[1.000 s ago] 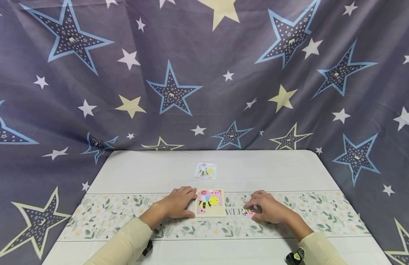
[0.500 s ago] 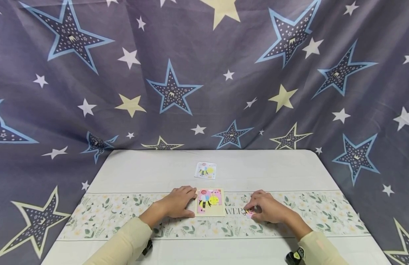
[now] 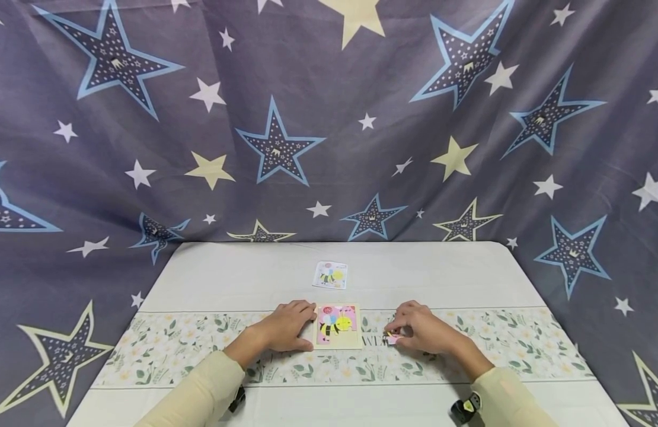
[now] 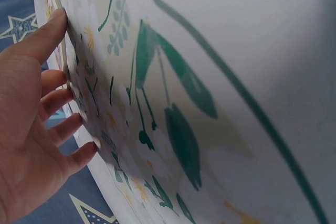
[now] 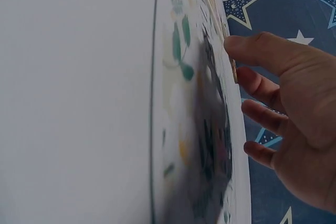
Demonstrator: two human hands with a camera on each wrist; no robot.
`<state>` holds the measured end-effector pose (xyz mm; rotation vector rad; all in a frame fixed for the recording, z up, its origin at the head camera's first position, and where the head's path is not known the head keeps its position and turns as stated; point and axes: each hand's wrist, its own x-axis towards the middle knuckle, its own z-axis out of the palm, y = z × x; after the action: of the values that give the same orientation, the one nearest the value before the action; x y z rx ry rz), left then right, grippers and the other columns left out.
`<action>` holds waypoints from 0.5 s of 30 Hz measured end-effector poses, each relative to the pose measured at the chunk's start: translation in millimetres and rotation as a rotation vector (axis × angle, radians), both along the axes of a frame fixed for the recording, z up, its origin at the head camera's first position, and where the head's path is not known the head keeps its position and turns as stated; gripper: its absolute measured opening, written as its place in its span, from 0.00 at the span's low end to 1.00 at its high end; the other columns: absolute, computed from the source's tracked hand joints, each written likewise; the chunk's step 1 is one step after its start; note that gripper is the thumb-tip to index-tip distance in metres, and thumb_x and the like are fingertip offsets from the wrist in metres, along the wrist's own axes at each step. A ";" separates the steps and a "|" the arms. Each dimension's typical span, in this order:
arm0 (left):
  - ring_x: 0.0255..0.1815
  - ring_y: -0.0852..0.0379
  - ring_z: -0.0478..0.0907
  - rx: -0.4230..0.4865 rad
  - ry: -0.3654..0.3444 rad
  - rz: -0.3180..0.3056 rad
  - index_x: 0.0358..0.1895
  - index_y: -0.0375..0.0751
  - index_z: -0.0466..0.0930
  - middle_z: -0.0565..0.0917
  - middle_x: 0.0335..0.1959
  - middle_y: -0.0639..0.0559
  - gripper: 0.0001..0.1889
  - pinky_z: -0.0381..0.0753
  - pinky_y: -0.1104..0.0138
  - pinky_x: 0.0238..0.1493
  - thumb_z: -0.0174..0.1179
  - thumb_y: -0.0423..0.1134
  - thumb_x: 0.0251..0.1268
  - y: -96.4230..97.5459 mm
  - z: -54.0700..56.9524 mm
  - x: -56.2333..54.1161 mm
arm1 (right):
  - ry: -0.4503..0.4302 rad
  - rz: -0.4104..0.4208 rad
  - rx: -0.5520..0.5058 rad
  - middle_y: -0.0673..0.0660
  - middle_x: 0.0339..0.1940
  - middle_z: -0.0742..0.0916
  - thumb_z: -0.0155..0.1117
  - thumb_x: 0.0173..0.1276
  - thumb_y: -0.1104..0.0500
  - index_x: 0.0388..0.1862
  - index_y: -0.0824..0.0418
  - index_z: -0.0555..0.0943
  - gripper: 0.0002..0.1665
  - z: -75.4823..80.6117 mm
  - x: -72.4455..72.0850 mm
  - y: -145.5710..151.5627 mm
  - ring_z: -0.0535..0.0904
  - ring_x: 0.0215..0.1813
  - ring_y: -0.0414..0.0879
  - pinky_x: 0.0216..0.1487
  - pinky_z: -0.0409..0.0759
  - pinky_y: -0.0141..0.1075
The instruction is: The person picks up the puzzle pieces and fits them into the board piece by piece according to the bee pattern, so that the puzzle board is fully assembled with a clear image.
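A square wooden jigsaw puzzle board (image 3: pixel 352 340) lies on the table, its bee picture filled except for a bare lower right corner. My left hand (image 3: pixel 288 327) rests against the board's left edge, thumb near the lower corner and fingers near the upper one. In the left wrist view its fingers (image 4: pixel 54 100) look loosely bent. To the right of the board, my right hand (image 3: pixel 422 329) pinches a pink puzzle piece (image 3: pixel 392 340) between thumb and fingers. The right wrist view shows the thumb (image 5: pixel 252 48) and the piece's thin edge (image 5: pixel 234 72).
Behind the board lies a small picture card (image 3: pixel 331 276) with the same bee. A floral runner (image 3: pixel 190 338) with printed lettering crosses the white table (image 3: pixel 243 276). A dark star-patterned cloth (image 3: pixel 329 148) hangs behind and around the table.
My right hand has moved left toward the board, carrying the puzzle piece with it. The left hand and the board have stayed put.
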<state>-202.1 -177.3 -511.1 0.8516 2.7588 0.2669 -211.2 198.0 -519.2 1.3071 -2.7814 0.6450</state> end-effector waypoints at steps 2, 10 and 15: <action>0.79 0.43 0.62 0.001 0.000 -0.001 0.69 0.46 0.73 0.68 0.77 0.44 0.37 0.65 0.43 0.76 0.66 0.63 0.63 -0.5 0.4 0.0 | -0.007 0.004 -0.008 0.44 0.42 0.86 0.76 0.62 0.56 0.50 0.47 0.90 0.16 -0.4 -1.1 -5.4 0.78 0.55 0.48 0.57 0.74 0.56; 0.79 0.43 0.62 -0.006 0.005 -0.006 0.70 0.46 0.72 0.67 0.77 0.44 0.38 0.65 0.43 0.75 0.65 0.64 0.63 -1.3 -1.2 -1.3 | -0.037 0.013 -0.018 0.43 0.41 0.85 0.75 0.61 0.57 0.50 0.46 0.90 0.17 -2.3 -4.3 -28.2 0.77 0.54 0.45 0.60 0.75 0.52; 0.79 0.43 0.61 -0.015 0.004 -0.004 0.72 0.46 0.71 0.67 0.77 0.44 0.39 0.65 0.43 0.76 0.65 0.64 0.63 -1.4 -1.9 -2.2 | -0.053 0.007 0.007 0.43 0.42 0.85 0.74 0.63 0.55 0.53 0.46 0.90 0.18 0.1 -4.9 -40.4 0.77 0.57 0.47 0.62 0.74 0.54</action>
<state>-204.3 -178.8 -513.0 0.8552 2.7589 0.2430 -216.1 157.6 -519.0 1.3202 -2.8251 0.6807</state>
